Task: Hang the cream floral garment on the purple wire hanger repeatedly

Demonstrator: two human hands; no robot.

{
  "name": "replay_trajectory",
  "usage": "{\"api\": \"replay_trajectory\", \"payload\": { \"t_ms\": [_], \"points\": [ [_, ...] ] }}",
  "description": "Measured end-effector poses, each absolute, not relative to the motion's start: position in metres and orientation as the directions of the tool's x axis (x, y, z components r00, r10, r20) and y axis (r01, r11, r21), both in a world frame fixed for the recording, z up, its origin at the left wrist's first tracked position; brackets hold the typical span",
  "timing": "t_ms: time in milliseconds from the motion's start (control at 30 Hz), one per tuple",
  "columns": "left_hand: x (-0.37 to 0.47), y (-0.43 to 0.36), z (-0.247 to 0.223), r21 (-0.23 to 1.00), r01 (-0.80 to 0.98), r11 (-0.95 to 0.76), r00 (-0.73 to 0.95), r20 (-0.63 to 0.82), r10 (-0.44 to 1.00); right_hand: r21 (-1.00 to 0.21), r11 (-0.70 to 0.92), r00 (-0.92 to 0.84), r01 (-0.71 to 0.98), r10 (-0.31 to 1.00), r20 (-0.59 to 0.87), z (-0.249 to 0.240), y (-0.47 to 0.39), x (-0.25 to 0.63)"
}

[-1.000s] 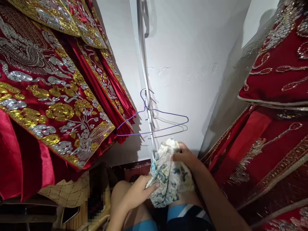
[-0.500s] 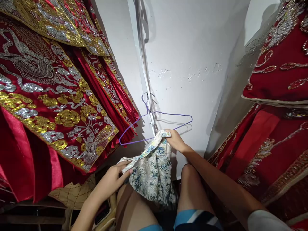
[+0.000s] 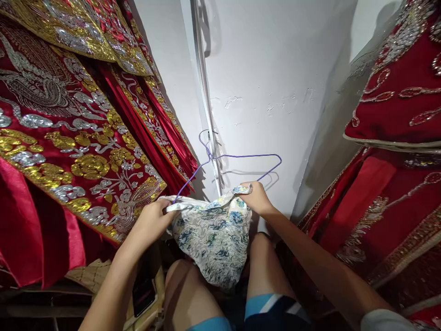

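Observation:
A white garment with a blue, green and yellow pattern [image 3: 212,236] hangs stretched between my two hands, its body draping over my lap. My left hand [image 3: 155,223] grips the left end of its top band, and my right hand [image 3: 257,197] pinches the right end. Behind it, a purple wire hanger [image 3: 248,156] hangs by its hook from a white upright rail. The hanger's left corner meets the garment's opening near my left fingers; its lower bar is hidden behind the cloth. The right corner of the hanger stays outside the garment, above my right hand.
Red sequined garments [image 3: 99,138] hang close on the left, and red beaded ones [image 3: 389,105] on the right. Ahead is a white wall [image 3: 262,69] with the upright rail [image 3: 203,82]. A dark phone-like object [image 3: 144,296] lies at lower left beside my leg.
My left hand has moved up and left, bringing the garment's edge over the hanger's left corner. The cloth is now spread wider, and my right hand has shifted slightly right.

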State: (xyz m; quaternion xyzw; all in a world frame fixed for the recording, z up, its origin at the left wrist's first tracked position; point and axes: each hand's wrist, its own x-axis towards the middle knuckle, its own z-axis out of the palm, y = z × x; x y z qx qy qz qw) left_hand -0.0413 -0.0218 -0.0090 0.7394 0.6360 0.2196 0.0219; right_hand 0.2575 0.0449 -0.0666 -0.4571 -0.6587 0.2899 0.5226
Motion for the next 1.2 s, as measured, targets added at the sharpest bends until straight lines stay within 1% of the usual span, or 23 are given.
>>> {"api": "replay_trajectory", "payload": {
  "t_ms": [67, 133, 200, 300, 367, 467, 533, 700, 767, 833, 867, 933, 1000, 1033, 1100, 1167, 1200],
  "points": [
    [-0.029, -0.016, -0.001, 0.307, 0.897, -0.319, 0.182, 0.402, 0.897, -0.876, 0.391, -0.043, 0.282, 0.917, 0.396, -0.069, 0.045, 0.255],
    [-0.016, -0.007, 0.005, 0.314, 0.849, -0.425, 0.230, 0.505, 0.832, -0.896, 0.363, -0.043, 0.255, 0.930, 0.365, -0.071, 0.043, 0.249],
    [-0.004, 0.003, 0.009, 0.353, 0.794, -0.494, 0.221, 0.590, 0.777, -0.909, 0.345, -0.048, 0.234, 0.938, 0.344, -0.075, 0.040, 0.243],
    [0.006, 0.017, 0.009, 0.435, 0.710, -0.554, 0.135, 0.688, 0.713, -0.894, 0.383, -0.038, 0.233, 0.922, 0.385, -0.079, 0.036, 0.243],
    [0.007, 0.022, 0.006, 0.462, 0.688, -0.560, 0.088, 0.712, 0.696, -0.873, 0.417, 0.040, 0.252, 0.897, 0.440, -0.079, 0.037, 0.254],
    [0.004, 0.024, 0.002, 0.459, 0.713, -0.531, 0.071, 0.706, 0.705, -0.841, 0.451, 0.214, 0.299, 0.827, 0.520, -0.074, 0.052, 0.284],
    [0.002, 0.024, 0.001, 0.449, 0.732, -0.512, 0.076, 0.693, 0.717, -0.817, 0.472, 0.247, 0.331, 0.792, 0.558, -0.069, 0.069, 0.307],
    [0.000, 0.026, 0.000, 0.367, 0.795, -0.483, 0.133, 0.671, 0.729, -0.755, 0.501, 0.107, 0.423, 0.800, 0.591, -0.059, 0.101, 0.340],
    [-0.003, 0.027, 0.002, 0.315, 0.812, -0.491, 0.133, 0.719, 0.682, -0.719, 0.492, 0.046, 0.490, 0.809, 0.585, -0.054, 0.099, 0.344],
    [-0.010, 0.027, 0.005, 0.283, 0.837, -0.469, 0.093, 0.771, 0.630, -0.713, 0.473, -0.050, 0.518, 0.849, 0.526, -0.048, 0.088, 0.349],
    [-0.014, 0.027, 0.007, 0.287, 0.853, -0.437, 0.062, 0.774, 0.630, -0.733, 0.453, -0.100, 0.508, 0.876, 0.472, -0.044, 0.081, 0.352],
    [-0.024, 0.027, 0.011, 0.347, 0.867, -0.358, 0.002, 0.716, 0.698, -0.812, 0.394, -0.184, 0.429, 0.919, 0.349, -0.035, 0.069, 0.360],
    [-0.032, 0.029, 0.012, 0.422, 0.851, -0.312, -0.027, 0.629, 0.777, -0.896, 0.335, -0.260, 0.289, 0.929, 0.264, -0.028, 0.061, 0.365],
    [-0.034, 0.030, 0.011, 0.444, 0.839, -0.316, -0.021, 0.605, 0.796, -0.929, 0.306, -0.291, 0.207, 0.926, 0.240, -0.026, 0.059, 0.365],
    [-0.032, 0.033, 0.006, 0.455, 0.814, -0.361, 0.011, 0.609, 0.793, -0.966, 0.249, -0.321, 0.068, 0.922, 0.215, -0.026, 0.057, 0.358],
    [-0.026, 0.036, -0.001, 0.453, 0.787, -0.419, 0.049, 0.631, 0.774, -0.958, 0.284, -0.230, 0.034, 0.935, 0.269, -0.034, 0.055, 0.343],
    [-0.021, 0.037, -0.004, 0.462, 0.768, -0.443, 0.065, 0.631, 0.773, -0.940, 0.336, -0.151, 0.061, 0.934, 0.324, -0.040, 0.053, 0.334]
  ]
}}
